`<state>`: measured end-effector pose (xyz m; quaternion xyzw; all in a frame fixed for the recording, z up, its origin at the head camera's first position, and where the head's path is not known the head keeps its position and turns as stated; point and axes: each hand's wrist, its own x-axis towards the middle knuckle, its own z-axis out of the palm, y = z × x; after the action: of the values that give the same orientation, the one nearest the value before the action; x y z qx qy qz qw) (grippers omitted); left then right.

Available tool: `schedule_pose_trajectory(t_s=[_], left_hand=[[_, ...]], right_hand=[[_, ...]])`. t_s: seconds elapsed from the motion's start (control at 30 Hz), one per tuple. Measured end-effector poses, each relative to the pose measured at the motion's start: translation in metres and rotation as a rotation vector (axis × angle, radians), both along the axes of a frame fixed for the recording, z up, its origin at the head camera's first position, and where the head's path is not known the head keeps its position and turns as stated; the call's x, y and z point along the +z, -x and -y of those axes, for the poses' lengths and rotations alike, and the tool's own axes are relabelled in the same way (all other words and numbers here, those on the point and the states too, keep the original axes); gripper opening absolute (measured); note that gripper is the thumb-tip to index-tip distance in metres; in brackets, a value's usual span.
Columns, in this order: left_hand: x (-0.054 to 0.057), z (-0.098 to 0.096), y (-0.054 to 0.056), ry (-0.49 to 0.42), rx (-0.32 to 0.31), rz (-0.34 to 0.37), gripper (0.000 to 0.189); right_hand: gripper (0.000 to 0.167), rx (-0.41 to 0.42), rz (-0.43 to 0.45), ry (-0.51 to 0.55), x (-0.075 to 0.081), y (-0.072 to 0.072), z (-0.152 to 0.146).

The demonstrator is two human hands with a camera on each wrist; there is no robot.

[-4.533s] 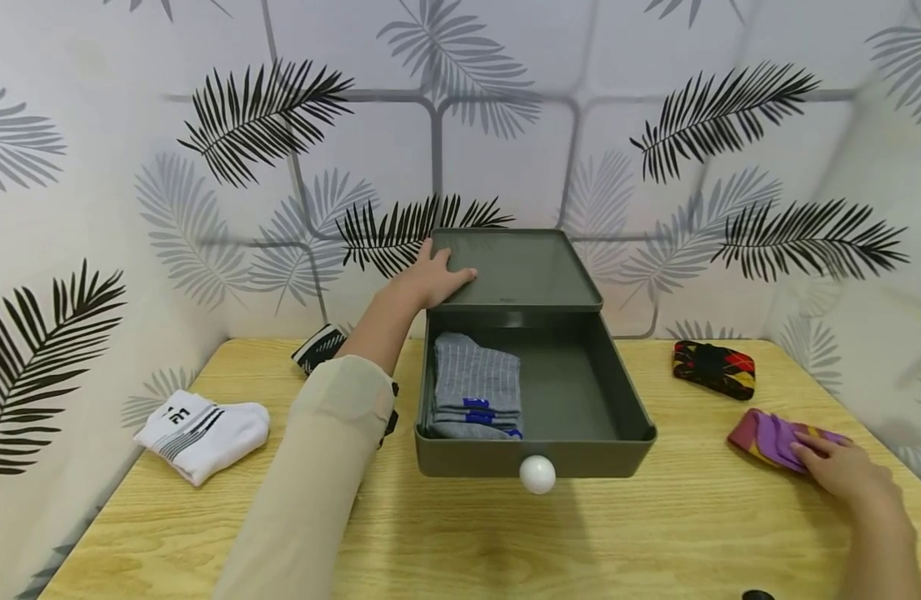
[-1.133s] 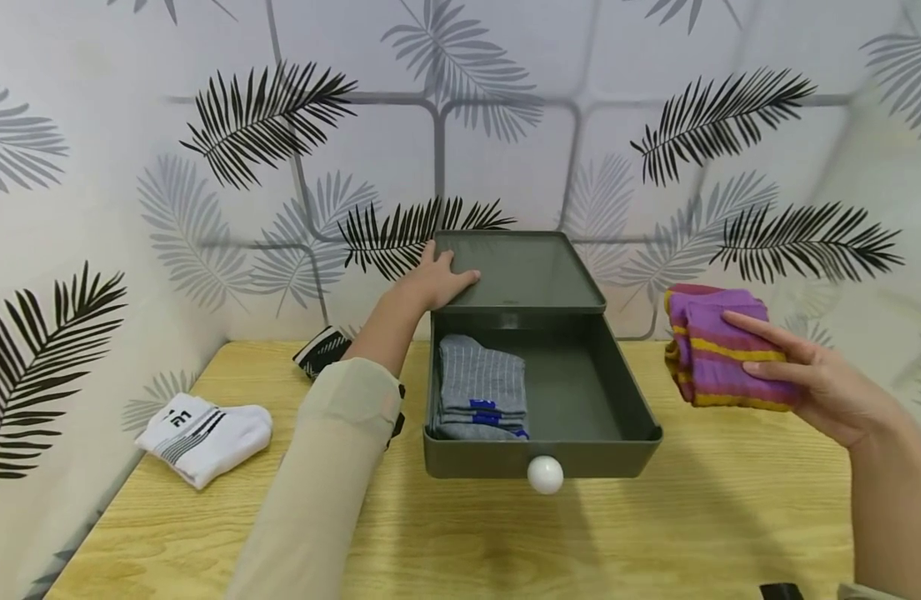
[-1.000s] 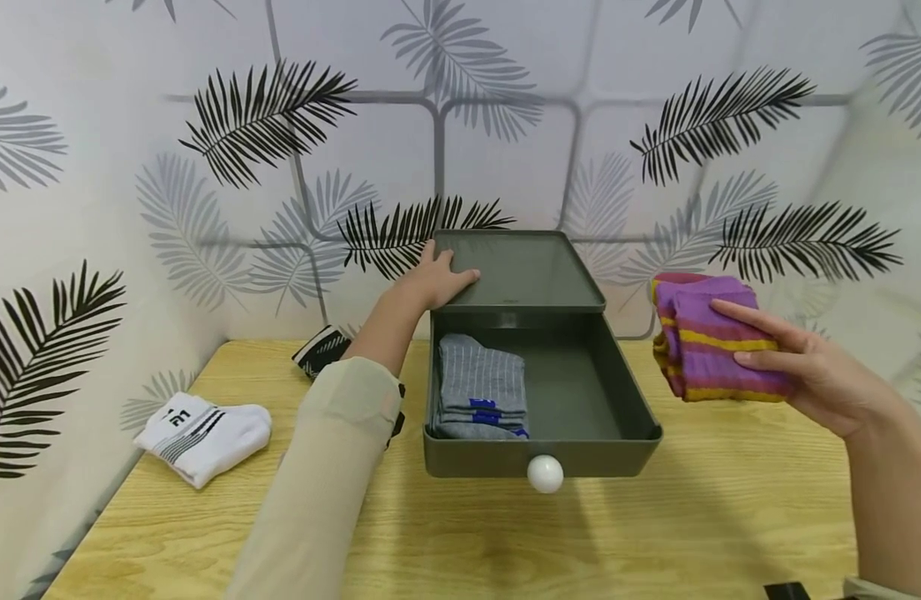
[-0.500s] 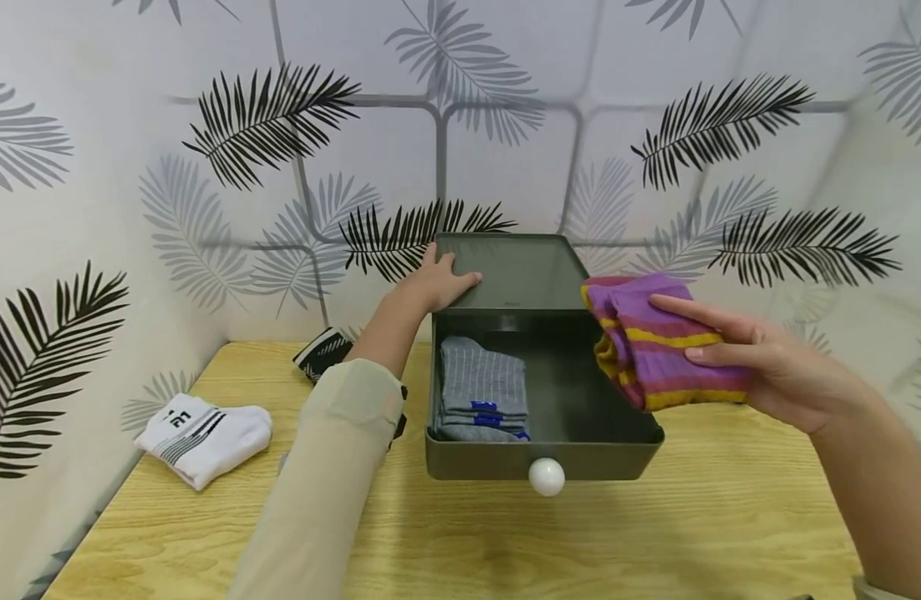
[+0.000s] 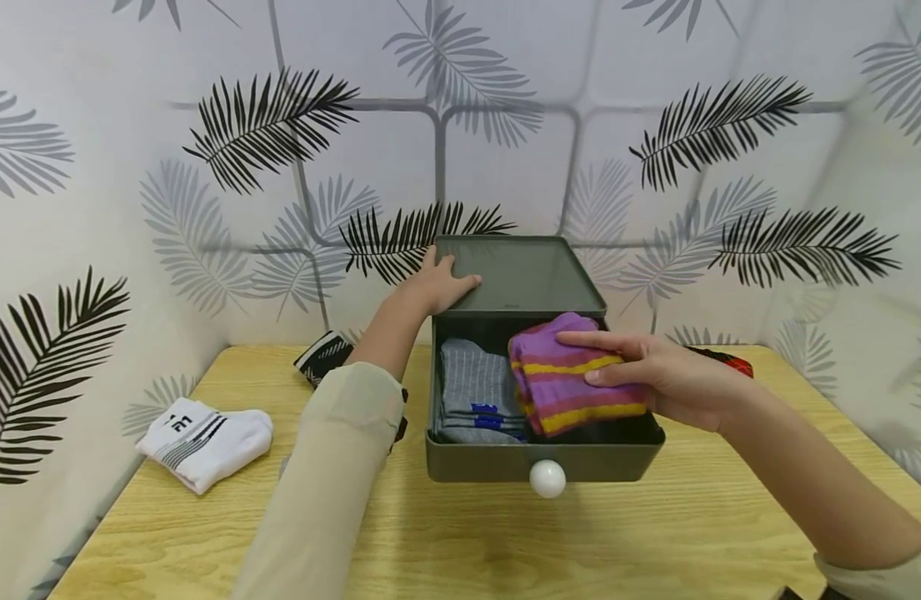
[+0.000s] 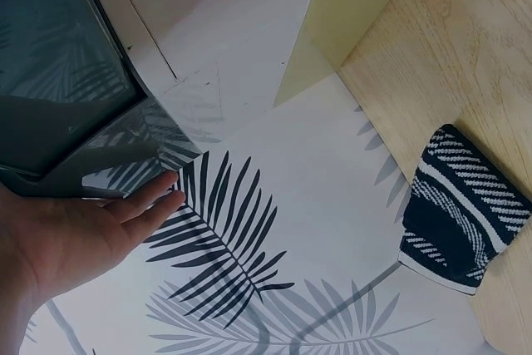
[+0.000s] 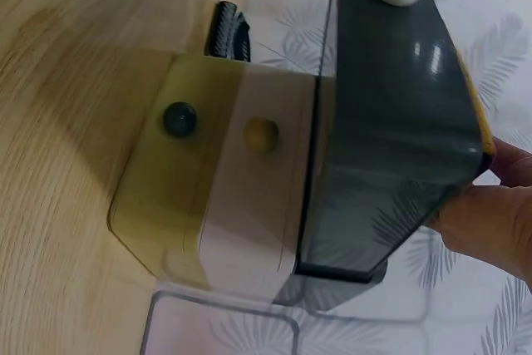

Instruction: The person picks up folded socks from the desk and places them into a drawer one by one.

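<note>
The right hand (image 5: 648,371) pinches purple-and-yellow striped socks (image 5: 553,393) at the mouth of an open dark-green plastic drawer (image 5: 490,464), three o'clock from grey pinstriped socks (image 5: 475,383), a placing step likely needing lowering and release, while the left hand (image 5: 436,287), fingers outstretched, rests at eleven o'clock.

The purple striped socks (image 5: 548,390) have left the right side of the table (image 5: 738,508): the right hand (image 5: 648,371) has picked them up and brought them across to the drawer (image 5: 483,463), at its right half. Its forearm (image 5: 813,471) now covers most of the argyle socks (image 5: 736,364), fully visible seconds ago.
</note>
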<state>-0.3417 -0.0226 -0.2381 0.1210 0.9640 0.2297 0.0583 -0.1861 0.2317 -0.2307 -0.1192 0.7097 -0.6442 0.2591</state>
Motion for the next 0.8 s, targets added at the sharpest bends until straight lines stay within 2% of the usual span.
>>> schedule_pose_trajectory(t_s=[0.07, 0.17, 0.23, 0.4, 0.47, 0.63, 0.8], left_hand=[[-0.001, -0.001, 0.0, 0.0, -0.005, 0.002, 0.07], [-0.002, -0.001, 0.001, 0.0, -0.006, 0.0, 0.07], [-0.002, -0.001, 0.001, -0.005, -0.004, -0.005, 0.07], [-0.001, 0.0, 0.003, -0.003, 0.002, -0.011, 0.07], [-0.001, 0.0, 0.004, 0.001, 0.004, -0.012, 0.07], [0.0, 0.0, 0.003, 0.0, 0.005, -0.015, 0.07], [-0.002, -0.001, 0.003, -0.003, 0.001, -0.017, 0.07]], right_hand=[[0.051, -0.024, -0.034, -0.083, -0.001, 0.0, 0.007], [0.057, -0.031, -0.164, -0.265, -0.003, -0.001, 0.017], [0.057, -0.008, -0.308, -0.41, -0.005, -0.001, 0.023], [0.052, 0.074, -0.744, -0.824, -0.011, 0.0, 0.037], [0.051, 0.094, -0.867, -0.952, -0.013, -0.001, 0.042], [0.047, 0.068, -0.993, -1.173, -0.016, -0.005, 0.049], [0.039, -0.064, -1.106, -1.264, -0.015, -0.016, 0.05]])
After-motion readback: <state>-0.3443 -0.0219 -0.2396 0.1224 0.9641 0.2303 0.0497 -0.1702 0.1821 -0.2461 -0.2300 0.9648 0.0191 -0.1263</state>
